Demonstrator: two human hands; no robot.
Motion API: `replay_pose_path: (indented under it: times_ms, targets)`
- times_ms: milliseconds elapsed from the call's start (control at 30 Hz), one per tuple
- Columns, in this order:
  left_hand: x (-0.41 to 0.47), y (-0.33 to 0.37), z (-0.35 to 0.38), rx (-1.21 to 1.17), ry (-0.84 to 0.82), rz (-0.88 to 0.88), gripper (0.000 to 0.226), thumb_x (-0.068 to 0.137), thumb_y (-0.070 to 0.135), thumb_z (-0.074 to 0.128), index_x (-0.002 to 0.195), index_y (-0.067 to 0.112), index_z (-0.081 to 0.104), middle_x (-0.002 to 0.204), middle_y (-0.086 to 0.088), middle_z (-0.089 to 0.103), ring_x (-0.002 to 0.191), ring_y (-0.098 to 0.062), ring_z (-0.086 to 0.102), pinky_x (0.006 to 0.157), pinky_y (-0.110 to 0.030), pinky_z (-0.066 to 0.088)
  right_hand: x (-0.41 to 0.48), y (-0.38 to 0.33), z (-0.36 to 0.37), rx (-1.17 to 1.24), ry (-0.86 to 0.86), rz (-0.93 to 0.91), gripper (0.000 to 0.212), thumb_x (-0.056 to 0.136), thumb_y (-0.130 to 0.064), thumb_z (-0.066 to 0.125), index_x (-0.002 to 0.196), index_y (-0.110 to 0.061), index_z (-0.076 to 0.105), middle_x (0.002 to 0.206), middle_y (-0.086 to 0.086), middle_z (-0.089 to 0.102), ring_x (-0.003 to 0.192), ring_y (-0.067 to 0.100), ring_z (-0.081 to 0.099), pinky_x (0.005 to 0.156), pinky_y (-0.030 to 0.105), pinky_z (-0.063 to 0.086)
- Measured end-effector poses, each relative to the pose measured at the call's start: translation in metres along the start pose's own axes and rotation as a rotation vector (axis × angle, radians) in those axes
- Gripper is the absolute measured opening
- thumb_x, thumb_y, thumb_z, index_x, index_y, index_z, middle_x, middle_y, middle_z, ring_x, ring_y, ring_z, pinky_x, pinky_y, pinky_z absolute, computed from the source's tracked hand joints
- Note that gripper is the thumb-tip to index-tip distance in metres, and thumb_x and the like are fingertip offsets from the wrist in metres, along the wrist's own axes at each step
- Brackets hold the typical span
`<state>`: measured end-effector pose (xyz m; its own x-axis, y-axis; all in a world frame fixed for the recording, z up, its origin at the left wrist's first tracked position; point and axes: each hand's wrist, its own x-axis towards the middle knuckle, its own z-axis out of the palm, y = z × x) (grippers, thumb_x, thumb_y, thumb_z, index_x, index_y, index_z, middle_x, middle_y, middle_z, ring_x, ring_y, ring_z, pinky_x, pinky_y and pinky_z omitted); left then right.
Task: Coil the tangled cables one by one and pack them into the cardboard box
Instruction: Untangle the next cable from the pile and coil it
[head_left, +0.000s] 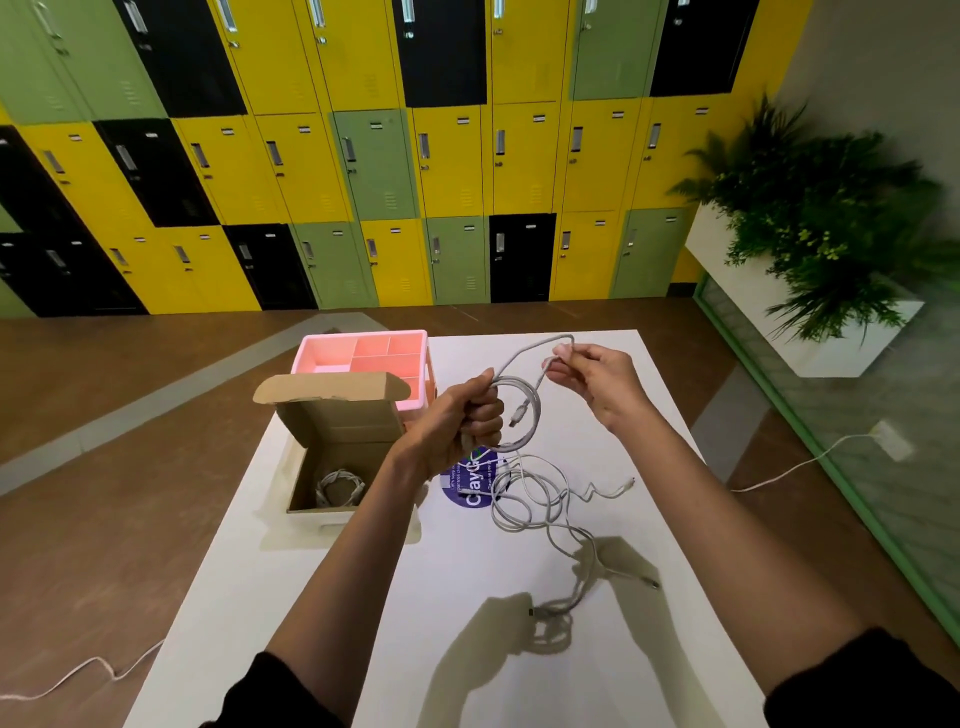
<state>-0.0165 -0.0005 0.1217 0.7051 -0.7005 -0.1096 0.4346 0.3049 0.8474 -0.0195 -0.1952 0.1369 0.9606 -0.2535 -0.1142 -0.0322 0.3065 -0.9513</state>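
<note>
My left hand (462, 421) grips a half-wound coil of grey cable (524, 410) above the white table (467, 597). My right hand (592, 382) pinches the same cable's free length, which arcs up between both hands. Below the coil, a tangle of white and grey cables (540, 504) lies on the table and trails toward the near edge. An open cardboard box (337, 431) stands left of my left hand, lid up, with one coiled cable (338, 488) inside.
A pink compartment tray (322, 358) sits behind the box. A round blue sticker (467, 488) lies on the table under the coil. A white cord (795, 465) runs across the floor at right, another at lower left. Lockers and a planter (810, 249) stand beyond.
</note>
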Motion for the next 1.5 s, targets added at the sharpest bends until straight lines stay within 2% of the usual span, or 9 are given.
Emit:
replay_pose_path:
  times_ms: [133, 367, 500, 633, 767, 933, 1100, 1300, 1500]
  targets:
    - [0.0, 0.001, -0.001, 0.011, 0.004, -0.003, 0.046, 0.102, 0.03, 0.033, 0.057, 0.022, 0.033, 0.047, 0.01, 0.026, 0.041, -0.004, 0.02, 0.045, -0.02, 0.025, -0.005, 0.001, 0.006, 0.086, -0.012, 0.126, 0.011, 0.089, 0.005, 0.058, 0.099, 0.009, 0.059, 0.056, 0.006, 0.069, 0.05, 0.009, 0.066, 0.055, 0.016, 0.055]
    - [0.002, -0.002, 0.002, 0.09, 0.118, 0.037, 0.052, 0.104, 0.03, 0.03, 0.052, 0.024, 0.035, 0.046, 0.01, 0.027, 0.038, -0.003, 0.024, 0.045, -0.02, 0.02, -0.024, 0.0, 0.017, -0.139, -0.254, 0.254, 0.026, 0.093, 0.003, 0.051, 0.115, 0.011, 0.059, 0.08, 0.012, 0.066, 0.066, 0.015, 0.067, 0.066, 0.023, 0.059]
    - [0.002, -0.005, -0.002, 0.143, 0.212, 0.089, 0.047, 0.104, 0.03, 0.032, 0.058, 0.02, 0.031, 0.046, 0.009, 0.029, 0.039, -0.005, 0.027, 0.042, -0.018, 0.026, -0.025, -0.001, 0.018, -0.333, -0.351, 0.28, 0.033, 0.102, -0.015, 0.04, 0.121, 0.004, 0.058, 0.086, 0.006, 0.064, 0.078, 0.014, 0.062, 0.085, 0.033, 0.048]
    - [0.002, -0.006, 0.0, 0.165, 0.263, 0.136, 0.047, 0.103, 0.031, 0.032, 0.058, 0.02, 0.032, 0.046, 0.008, 0.03, 0.041, -0.006, 0.027, 0.043, -0.019, 0.026, -0.028, -0.003, 0.019, -0.431, -0.439, 0.243, 0.026, 0.098, -0.034, 0.048, 0.11, -0.013, 0.058, 0.085, -0.004, 0.058, 0.082, 0.01, 0.052, 0.083, 0.032, 0.035]
    - [0.002, -0.004, 0.003, 0.181, 0.258, 0.168, 0.044, 0.104, 0.03, 0.031, 0.061, 0.02, 0.031, 0.046, 0.009, 0.028, 0.041, -0.006, 0.027, 0.043, -0.019, 0.027, -0.028, -0.002, 0.022, -0.516, -0.443, 0.19, 0.028, 0.091, -0.019, 0.062, 0.117, -0.009, 0.06, 0.084, -0.003, 0.055, 0.084, 0.012, 0.049, 0.086, 0.033, 0.036]
    - [0.003, -0.005, 0.004, 0.223, 0.288, 0.206, 0.046, 0.104, 0.031, 0.032, 0.059, 0.021, 0.033, 0.047, 0.009, 0.028, 0.042, -0.006, 0.026, 0.044, -0.021, 0.022, -0.03, -0.004, 0.027, -0.588, -0.34, 0.173, 0.037, 0.087, -0.006, 0.065, 0.12, 0.004, 0.054, 0.083, 0.008, 0.058, 0.077, 0.02, 0.06, 0.076, 0.031, 0.054]
    - [0.004, -0.009, 0.003, 0.317, 0.422, 0.251, 0.041, 0.103, 0.033, 0.033, 0.066, 0.018, 0.039, 0.05, 0.01, 0.036, 0.044, -0.004, 0.032, 0.046, -0.019, 0.029, -0.031, -0.004, 0.03, -0.731, -0.118, 0.164, 0.051, 0.069, -0.009, 0.084, 0.102, -0.004, 0.046, 0.093, 0.014, 0.062, 0.072, 0.026, 0.069, 0.075, 0.035, 0.055]
    - [0.007, -0.009, 0.003, 0.323, 0.527, 0.314, 0.039, 0.104, 0.033, 0.032, 0.067, 0.021, 0.037, 0.052, 0.008, 0.032, 0.045, -0.006, 0.028, 0.047, -0.022, 0.025, -0.036, -0.015, 0.032, -0.575, -0.278, 0.245, 0.018, 0.07, 0.004, 0.078, 0.079, 0.0, 0.063, 0.075, 0.015, 0.066, 0.065, 0.023, 0.065, 0.069, 0.029, 0.058]
    - [0.006, -0.008, 0.001, 0.411, 0.518, 0.29, 0.043, 0.103, 0.035, 0.033, 0.064, 0.018, 0.039, 0.05, 0.01, 0.037, 0.045, -0.004, 0.032, 0.048, -0.021, 0.028, -0.033, -0.017, 0.03, -0.56, -0.41, 0.275, 0.026, 0.083, 0.009, 0.063, 0.108, 0.004, 0.067, 0.075, 0.006, 0.065, 0.069, 0.015, 0.056, 0.067, 0.023, 0.05]
